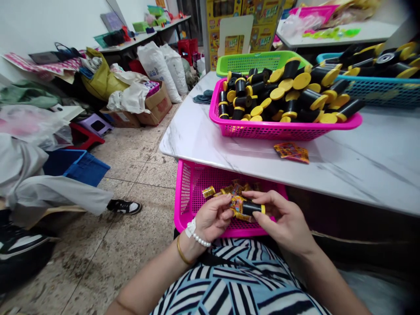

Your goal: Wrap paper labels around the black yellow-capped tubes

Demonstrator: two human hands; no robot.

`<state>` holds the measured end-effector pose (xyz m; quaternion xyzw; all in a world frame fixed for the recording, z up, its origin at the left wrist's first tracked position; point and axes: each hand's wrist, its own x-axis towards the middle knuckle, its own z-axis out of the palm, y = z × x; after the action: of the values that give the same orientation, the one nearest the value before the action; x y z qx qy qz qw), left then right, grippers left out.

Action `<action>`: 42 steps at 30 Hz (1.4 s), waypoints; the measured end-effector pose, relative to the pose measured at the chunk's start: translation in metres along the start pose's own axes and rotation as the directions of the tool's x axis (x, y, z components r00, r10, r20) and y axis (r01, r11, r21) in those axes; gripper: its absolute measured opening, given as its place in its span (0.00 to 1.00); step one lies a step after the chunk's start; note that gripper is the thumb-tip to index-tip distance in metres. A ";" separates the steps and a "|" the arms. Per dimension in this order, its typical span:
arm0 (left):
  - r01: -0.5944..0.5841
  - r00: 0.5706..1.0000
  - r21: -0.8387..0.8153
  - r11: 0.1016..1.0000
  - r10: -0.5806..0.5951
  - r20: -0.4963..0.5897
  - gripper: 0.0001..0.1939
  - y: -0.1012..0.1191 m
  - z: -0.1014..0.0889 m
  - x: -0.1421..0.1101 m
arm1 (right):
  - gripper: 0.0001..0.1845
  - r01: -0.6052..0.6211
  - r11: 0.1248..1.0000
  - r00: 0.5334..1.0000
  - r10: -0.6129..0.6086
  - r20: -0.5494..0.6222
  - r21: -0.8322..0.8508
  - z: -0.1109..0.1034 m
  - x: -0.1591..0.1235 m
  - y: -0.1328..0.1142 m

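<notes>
My right hand is closed round a small black cylinder with a yellow end. My left hand pinches a printed yellow-orange sleeve that covers the cylinder's left end. Both hands are over a pink basket at my lap. Inside that basket lie a wrapped cylinder and several printed pieces, partly hidden by my hands. On the table, a larger pink basket is heaped with black cylinders with yellow ends.
Flat printed sleeves lie on the white marbled table. Behind stand a green basket and a blue basket of black cylinders. At left sits another person, whose shoe rests on the floor near a blue crate.
</notes>
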<state>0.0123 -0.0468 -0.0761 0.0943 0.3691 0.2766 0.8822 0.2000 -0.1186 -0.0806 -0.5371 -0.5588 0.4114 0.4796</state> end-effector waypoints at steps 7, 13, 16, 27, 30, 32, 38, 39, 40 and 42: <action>-0.062 0.998 0.039 0.997 0.062 0.004 0.10 -0.003 -0.001 0.000 | 0.07 -0.002 0.997 1.000 0.003 0.007 -0.081 0.001 0.002 0.000; -0.103 0.995 0.080 0.992 0.104 -0.009 0.14 -0.007 -0.010 -0.001 | 0.09 0.021 1.000 0.990 -0.023 -0.139 -0.014 0.013 0.001 0.004; -0.070 0.998 0.060 0.996 0.070 -0.004 0.14 -0.009 -0.013 -0.003 | 0.10 0.023 0.990 0.950 0.022 -0.312 0.141 0.019 0.001 0.001; -0.015 1.000 -0.128 0.992 0.017 0.015 0.08 -0.004 0.001 -0.001 | 0.14 0.017 0.975 0.927 0.068 -0.368 0.223 0.023 -0.003 -0.003; -0.022 1.000 -0.148 0.989 0.025 0.015 0.09 -0.005 0.003 -0.001 | 0.12 0.019 0.991 0.933 0.031 -0.359 0.136 0.023 -0.002 -0.002; -0.026 0.999 -0.154 0.988 0.029 0.015 0.09 -0.006 0.003 -0.001 | 0.11 0.011 0.999 0.940 0.004 -0.342 0.042 0.020 -0.003 -0.001; -0.029 0.999 -0.140 0.990 0.032 0.016 0.10 -0.008 0.001 0.000 | 0.10 0.067 0.984 0.957 -0.111 -0.269 -0.166 0.010 -0.001 -0.005; -0.031 0.999 -0.135 0.990 0.034 0.017 0.10 -0.009 0.001 0.000 | 0.10 0.082 0.981 0.957 -0.126 -0.261 -0.175 0.009 -0.001 -0.006; -0.033 0.999 -0.129 0.991 0.036 0.019 0.10 -0.009 0.001 0.000 | 0.10 0.097 0.978 0.958 -0.142 -0.249 -0.186 0.008 0.000 -0.007; -0.036 0.999 -0.112 0.993 0.039 0.024 0.10 -0.010 0.000 0.001 | 0.10 0.127 0.967 0.960 -0.176 -0.219 -0.221 0.007 0.001 -0.008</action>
<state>0.0171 -0.0550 -0.0802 0.0555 0.3398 0.3121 0.8855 0.1919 -0.1179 -0.0743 -0.5843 -0.5764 0.2465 0.5154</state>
